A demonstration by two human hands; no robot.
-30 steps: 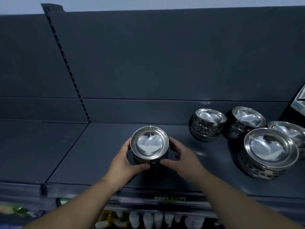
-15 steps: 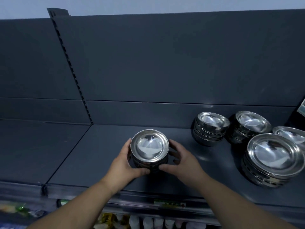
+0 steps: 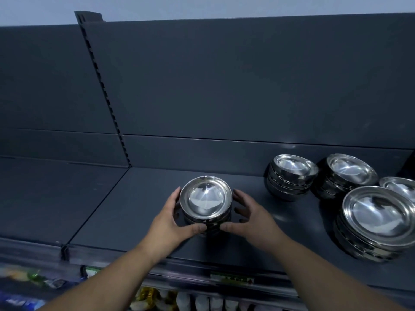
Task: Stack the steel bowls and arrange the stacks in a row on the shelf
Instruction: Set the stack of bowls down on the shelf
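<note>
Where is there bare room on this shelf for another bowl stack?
Widest bare patch: the shelf left of the small bowl stack, out to the panel seam. A narrower gap separates it from the rear bowl stack. The right end is crowded with stacks close together, including the large front stack.

Stacked steel bowls (image 3: 205,199) stand on dark shelf (image 3: 139,209).

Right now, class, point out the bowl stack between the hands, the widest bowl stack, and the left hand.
bowl stack between the hands (image 3: 205,199), head view, inside of its top bowl.
widest bowl stack (image 3: 379,215), head view, inside of its top bowl.
left hand (image 3: 170,221), head view, its back.
</note>
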